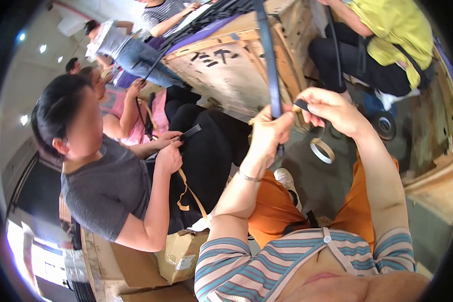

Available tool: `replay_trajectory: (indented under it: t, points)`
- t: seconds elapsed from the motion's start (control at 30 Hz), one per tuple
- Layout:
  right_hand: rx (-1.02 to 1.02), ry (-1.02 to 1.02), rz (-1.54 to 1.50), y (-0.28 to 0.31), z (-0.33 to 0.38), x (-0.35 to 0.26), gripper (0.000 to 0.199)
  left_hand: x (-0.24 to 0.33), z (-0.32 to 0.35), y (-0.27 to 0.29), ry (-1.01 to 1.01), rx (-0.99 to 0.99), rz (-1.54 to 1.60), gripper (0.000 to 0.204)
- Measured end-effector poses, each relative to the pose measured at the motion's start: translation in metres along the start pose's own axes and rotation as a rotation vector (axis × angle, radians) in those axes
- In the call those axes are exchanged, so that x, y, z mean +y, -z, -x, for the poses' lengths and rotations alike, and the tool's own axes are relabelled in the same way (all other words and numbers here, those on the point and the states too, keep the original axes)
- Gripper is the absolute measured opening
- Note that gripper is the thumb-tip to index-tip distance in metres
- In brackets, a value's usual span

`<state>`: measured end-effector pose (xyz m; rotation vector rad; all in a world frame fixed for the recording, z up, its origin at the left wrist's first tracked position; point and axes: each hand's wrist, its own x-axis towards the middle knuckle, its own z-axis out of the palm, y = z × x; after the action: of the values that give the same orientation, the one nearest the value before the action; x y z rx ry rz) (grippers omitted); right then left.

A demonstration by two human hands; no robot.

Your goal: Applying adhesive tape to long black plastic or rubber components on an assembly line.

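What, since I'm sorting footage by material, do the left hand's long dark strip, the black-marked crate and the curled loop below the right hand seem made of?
Long dark strip: probably rubber or plastic, smooth with a soft sheen along its face. Crate: wood, rough and bare-looking, with visible planks and scuffed panels. Curled loop: perhaps paper or plastic tape, pale and thin-edged, holding its curl.

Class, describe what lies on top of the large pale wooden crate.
A heap of long black strips over a thin purple covering, whose edge shows; whatever the heap covers cannot be seen.
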<state>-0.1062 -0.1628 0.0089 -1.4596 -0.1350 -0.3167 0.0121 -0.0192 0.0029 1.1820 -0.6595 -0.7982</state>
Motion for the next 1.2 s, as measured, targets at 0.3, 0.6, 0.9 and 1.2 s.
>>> replay_trajectory:
  t: [0.3,0.6,0.9,1.2]
  points:
    - [0.068,-0.166,0.086,-0.011,-0.004,-0.001,0.019,0.003,0.003,0.007,-0.170,0.158,-0.036,0.008]
    - [0.198,-0.176,0.195,-0.012,-0.003,-0.009,0.035,0.000,0.004,0.010,-0.452,0.249,-0.443,0.005]
    - [0.020,-0.197,0.097,-0.013,-0.006,0.003,0.019,0.004,0.005,0.013,-0.531,0.271,-0.560,0.004]
    - [0.039,0.049,-0.086,-0.016,-0.002,0.001,0.022,0.005,0.010,-0.004,-0.108,0.028,-0.153,0.006]
